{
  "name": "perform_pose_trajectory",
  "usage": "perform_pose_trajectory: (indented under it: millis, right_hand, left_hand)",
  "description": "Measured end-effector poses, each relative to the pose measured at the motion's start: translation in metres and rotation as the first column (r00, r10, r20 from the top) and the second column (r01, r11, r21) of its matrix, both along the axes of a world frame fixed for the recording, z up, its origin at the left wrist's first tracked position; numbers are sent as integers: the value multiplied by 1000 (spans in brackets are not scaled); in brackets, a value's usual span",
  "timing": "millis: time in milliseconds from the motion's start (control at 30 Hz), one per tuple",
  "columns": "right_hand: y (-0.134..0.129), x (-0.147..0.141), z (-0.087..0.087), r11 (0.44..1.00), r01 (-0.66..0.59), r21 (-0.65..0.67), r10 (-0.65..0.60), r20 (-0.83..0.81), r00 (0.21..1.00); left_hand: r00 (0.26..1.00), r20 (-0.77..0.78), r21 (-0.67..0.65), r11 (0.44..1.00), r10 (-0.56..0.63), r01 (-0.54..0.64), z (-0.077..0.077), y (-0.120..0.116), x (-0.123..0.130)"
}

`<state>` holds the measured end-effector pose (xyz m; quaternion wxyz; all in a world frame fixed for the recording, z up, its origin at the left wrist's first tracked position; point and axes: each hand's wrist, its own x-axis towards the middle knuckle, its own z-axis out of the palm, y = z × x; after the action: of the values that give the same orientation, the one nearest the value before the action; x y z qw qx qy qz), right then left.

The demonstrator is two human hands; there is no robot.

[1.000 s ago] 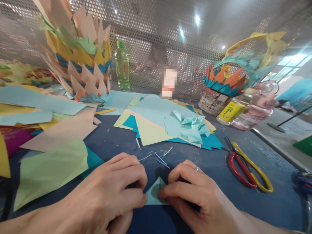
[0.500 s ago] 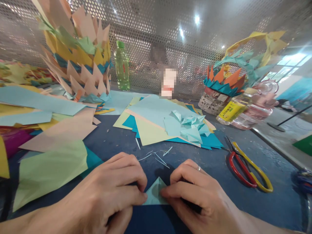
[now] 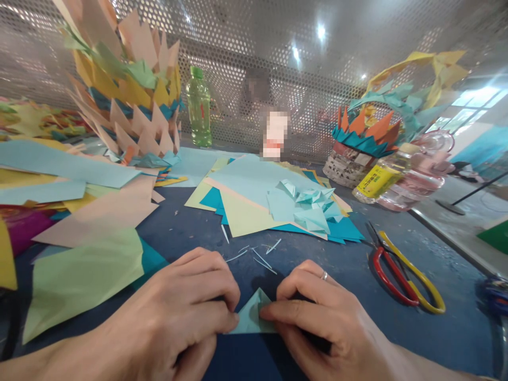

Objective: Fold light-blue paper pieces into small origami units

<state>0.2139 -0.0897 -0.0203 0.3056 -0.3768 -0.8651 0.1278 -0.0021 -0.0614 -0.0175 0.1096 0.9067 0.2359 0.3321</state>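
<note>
Two bare hands meet low in the view over a dark blue table [image 3: 397,338]. Between their fingertips lies a small light blue paper triangle [image 3: 252,317], its point aimed away from the person and its base toward them.

The left hand [image 3: 178,312] is curled, fingers bent close together, and its thumb and forefinger tips pinch the triangle's left edge. The right hand [image 3: 321,317] is curled the same way, fingers narrow and bunched, with thumb and forefinger pressing the triangle's right edge; a ring sits on one finger. Both hands rest on the table, and the paper is pinned flat between them.

Just beyond the fingertips, thin white paper slivers [image 3: 257,256] lie scattered on the table. Farther beyond them sits a loose stack of coloured sheets [image 3: 246,206], pale blue, cream and teal, with a heap of folded light blue pieces [image 3: 313,206] on top. To the right of the right hand's fingers, well apart, lies a pair of scissors with red and yellow handles [image 3: 400,280]. To the left of the left hand's fingers, large sheets of pale green and pink paper [image 3: 87,254] overlap on the table.

Far beyond the fingers, against a perforated metal wall, stand a tall spiky paper construction [image 3: 127,90] at left, a green plastic bottle [image 3: 199,108], a basket trimmed with orange and teal paper points [image 3: 357,148] at right, and a clear bottle with a yellow label [image 3: 381,180] lying on its side.
</note>
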Motion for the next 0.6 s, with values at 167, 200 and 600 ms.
perform_pose_trajectory:
  millis: [167, 200, 600]
  right_hand:
    - [1, -1, 3, 999, -50, -9, 50, 12, 999]
    - [1, -1, 3, 998, -59, -11, 59, 15, 998]
    - [1, 1, -2, 998, -70, -2, 70, 128, 989]
  left_hand:
    - [1000, -8, -42, 999, -10, 10, -2, 0, -1]
    - [1000, -9, -43, 999, -8, 8, -2, 0, -1]
    - [1000, -13, 28, 999, -20, 21, -2, 1, -3]
